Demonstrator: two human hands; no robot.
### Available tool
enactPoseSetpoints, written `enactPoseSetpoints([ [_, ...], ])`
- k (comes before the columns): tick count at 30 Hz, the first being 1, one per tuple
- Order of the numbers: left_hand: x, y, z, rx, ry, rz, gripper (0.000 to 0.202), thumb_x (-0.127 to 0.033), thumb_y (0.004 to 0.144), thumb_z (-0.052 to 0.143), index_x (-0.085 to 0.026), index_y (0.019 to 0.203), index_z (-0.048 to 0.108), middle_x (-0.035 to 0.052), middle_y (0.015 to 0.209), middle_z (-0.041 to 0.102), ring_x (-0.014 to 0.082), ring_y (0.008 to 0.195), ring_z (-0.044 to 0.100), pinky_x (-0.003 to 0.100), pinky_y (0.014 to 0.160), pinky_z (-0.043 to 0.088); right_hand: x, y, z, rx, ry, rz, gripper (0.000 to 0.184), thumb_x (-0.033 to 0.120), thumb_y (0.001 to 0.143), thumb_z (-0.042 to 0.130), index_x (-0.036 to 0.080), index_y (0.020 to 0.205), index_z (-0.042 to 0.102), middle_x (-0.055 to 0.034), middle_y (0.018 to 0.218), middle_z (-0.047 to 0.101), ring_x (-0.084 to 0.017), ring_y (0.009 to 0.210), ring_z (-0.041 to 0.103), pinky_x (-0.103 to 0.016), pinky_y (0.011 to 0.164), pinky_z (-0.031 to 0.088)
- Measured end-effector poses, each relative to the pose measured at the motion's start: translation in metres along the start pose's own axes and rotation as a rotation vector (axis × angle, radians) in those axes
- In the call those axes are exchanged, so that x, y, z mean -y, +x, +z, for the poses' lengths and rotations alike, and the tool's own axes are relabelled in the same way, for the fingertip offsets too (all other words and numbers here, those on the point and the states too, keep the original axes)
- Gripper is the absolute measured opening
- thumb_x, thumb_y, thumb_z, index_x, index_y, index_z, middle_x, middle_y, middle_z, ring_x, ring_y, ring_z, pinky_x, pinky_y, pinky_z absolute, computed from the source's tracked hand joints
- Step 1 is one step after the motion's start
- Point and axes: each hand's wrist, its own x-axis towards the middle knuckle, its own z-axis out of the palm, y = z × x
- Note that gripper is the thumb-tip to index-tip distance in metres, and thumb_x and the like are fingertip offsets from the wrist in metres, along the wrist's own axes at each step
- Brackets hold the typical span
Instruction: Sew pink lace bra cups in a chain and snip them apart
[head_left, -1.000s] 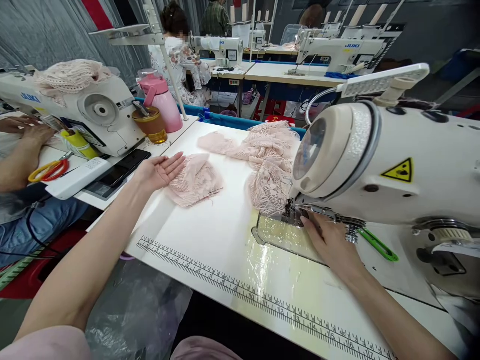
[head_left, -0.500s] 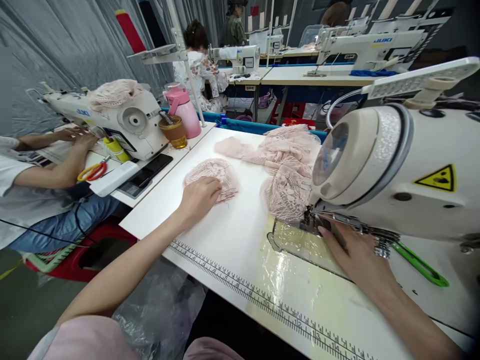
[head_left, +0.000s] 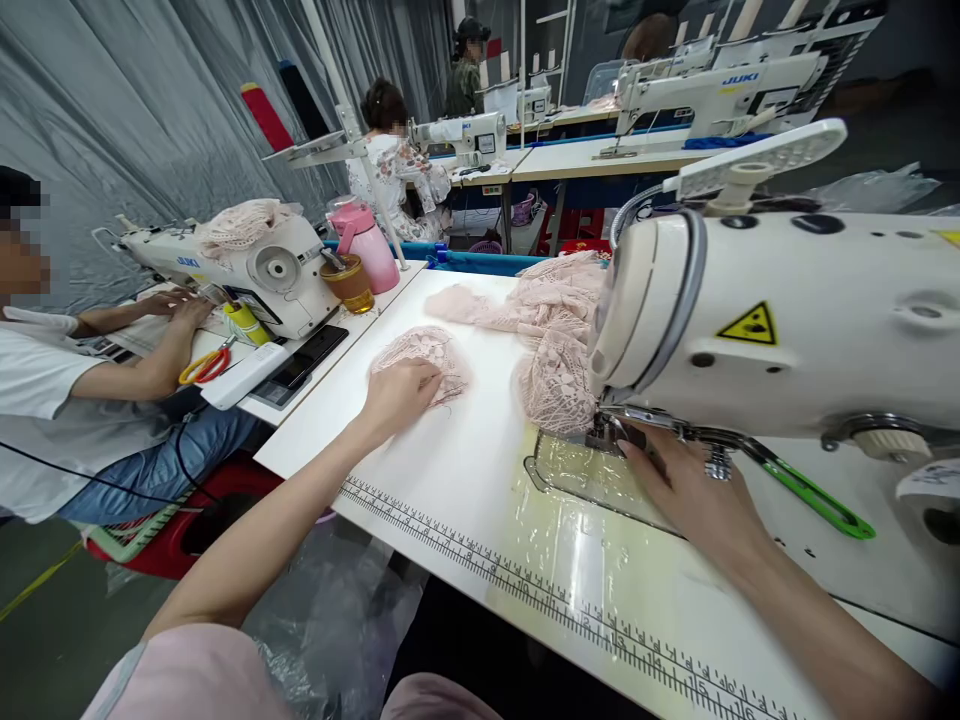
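Observation:
My left hand (head_left: 401, 398) rests on a rounded pale-pink lace piece (head_left: 427, 348) lying on the white table, its fingers curled together on the lace's near part. My right hand (head_left: 694, 485) is beside the needle and presser foot (head_left: 600, 430) of the sewing machine (head_left: 675, 310). Its thumb and fingers come together there; the machine head partly hides the fingertips, and what they hold I cannot make out. Another rounded lace piece (head_left: 559, 385) lies against the left of the presser foot, joined or touching a heap of pink lace (head_left: 559, 285) behind it.
A green-handled tool (head_left: 821, 500) lies right of my right hand. A printed ruler (head_left: 510, 572) runs along the table's front edge. At left, a co-worker (head_left: 82, 390) sits at another sewing machine (head_left: 255, 270), near a phone (head_left: 311, 355), scissors (head_left: 206, 365), a cup (head_left: 349, 285) and pink jug (head_left: 367, 245).
The whole view has shifted slightly, showing more of the machine and of the co-worker at left. My hands stay at the same lace piece and presser foot.

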Motion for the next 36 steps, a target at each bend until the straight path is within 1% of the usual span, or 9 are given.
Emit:
enactPoseSetpoints([
  [6, 0.023, 0.033, -0.019, -0.061, -0.371, -0.204, 0.029, -0.040, 0.075, 0.055, -0.018, 0.057, 0.057, -0.0002, 0.049, 0.051, 0.0150, 0.049, 0.049, 0.026, 0.050, 0.036, -0.001, 0.000, 0.006, 0.031, -0.081, -0.007, 0.050, 0.045, 0.097, 0.028, 0.017, 0.113, 0.066, -0.0074, 0.065, 0.065, -0.027, 0.063, 0.062, -0.050, 0.079, 0.051],
  [10, 0.021, 0.057, -0.050, -0.229, -0.583, -0.226, 0.023, -0.040, 0.074, 0.053, -0.018, 0.066, 0.055, 0.0003, 0.057, 0.053, 0.0147, 0.059, 0.053, 0.025, 0.056, 0.045, 0.001, 0.001, 0.006, 0.030, -0.079, -0.023, 0.051, 0.041, 0.098, 0.026, 0.015, 0.116, 0.065, -0.0076, 0.062, 0.063, -0.026, 0.064, 0.060, -0.050, 0.086, 0.048],
  [14, -0.013, 0.050, -0.071, -0.344, -0.730, -0.103, 0.023, -0.042, 0.084, 0.051, -0.020, 0.078, 0.055, -0.0007, 0.071, 0.058, 0.0116, 0.068, 0.056, 0.022, 0.065, 0.047, 0.010, 0.004, -0.007, -0.026, -0.020, -0.036, 0.048, 0.037, 0.098, 0.026, 0.014, 0.112, 0.066, -0.0134, 0.079, 0.068, -0.030, 0.083, 0.062, -0.047, 0.081, 0.048],
  [18, -0.069, 0.003, -0.044, -0.076, -0.715, 0.012, 0.023, -0.040, 0.083, 0.064, -0.019, 0.074, 0.062, 0.0018, 0.076, 0.065, 0.0154, 0.071, 0.062, 0.027, 0.070, 0.051, 0.012, 0.004, -0.012, -0.024, 0.015, -0.015, 0.043, 0.034, 0.098, 0.031, 0.012, 0.109, 0.066, -0.0125, 0.079, 0.068, -0.030, 0.086, 0.061, -0.045, 0.082, 0.047],
  [21, -0.109, -0.037, -0.004, 0.591, -0.595, 0.319, 0.023, -0.034, 0.096, 0.047, -0.024, 0.099, 0.068, 0.0042, 0.114, 0.070, 0.0207, 0.106, 0.064, 0.038, 0.097, 0.049, 0.009, 0.004, -0.008, -0.025, 0.014, 0.010, 0.035, 0.028, 0.096, 0.037, 0.011, 0.100, 0.069, -0.0132, 0.079, 0.067, -0.030, 0.090, 0.061, -0.043, 0.085, 0.046],
  [23, -0.129, -0.055, 0.018, 0.712, -0.508, 0.586, 0.025, -0.027, 0.097, 0.044, -0.025, 0.110, 0.066, 0.0043, 0.118, 0.069, 0.0204, 0.118, 0.060, 0.042, 0.111, 0.037, 0.008, 0.003, -0.007, -0.037, 0.000, 0.033, 0.030, 0.023, 0.094, 0.040, 0.014, 0.091, 0.069, -0.0132, 0.083, 0.068, -0.029, 0.095, 0.061, -0.042, 0.087, 0.046],
  [25, -0.141, -0.067, 0.033, 0.641, -0.434, 0.737, 0.021, -0.026, 0.095, 0.048, -0.022, 0.106, 0.066, 0.0060, 0.116, 0.069, 0.0199, 0.116, 0.060, 0.040, 0.110, 0.040, 0.008, 0.003, -0.008, -0.056, 0.009, 0.033, 0.027, 0.019, 0.092, 0.041, 0.016, 0.088, 0.068, -0.0122, 0.092, 0.070, -0.028, 0.100, 0.061, -0.041, 0.088, 0.047],
  [29, -0.148, -0.077, 0.047, 0.348, -0.203, 0.739, 0.032, -0.029, 0.092, 0.054, -0.017, 0.122, 0.058, 0.0125, 0.131, 0.060, 0.0270, 0.123, 0.053, 0.045, 0.102, 0.048, 0.009, 0.002, -0.016, -0.124, 0.152, -0.130, 0.032, 0.007, 0.087, 0.042, 0.022, 0.100, 0.068, -0.0056, 0.107, 0.071, -0.022, 0.105, 0.061, -0.038, 0.089, 0.048],
  [36, -0.142, -0.055, 0.045, 0.310, -0.162, 0.699, 0.022, -0.028, 0.096, 0.046, -0.023, 0.105, 0.065, 0.0064, 0.110, 0.070, 0.0208, 0.099, 0.066, 0.035, 0.081, 0.056, 0.008, 0.000, -0.013, -0.136, 0.220, -0.388, 0.038, -0.003, 0.078, 0.044, 0.022, 0.087, 0.071, 0.0004, 0.097, 0.074, -0.018, 0.094, 0.066, -0.034, 0.080, 0.049],
])
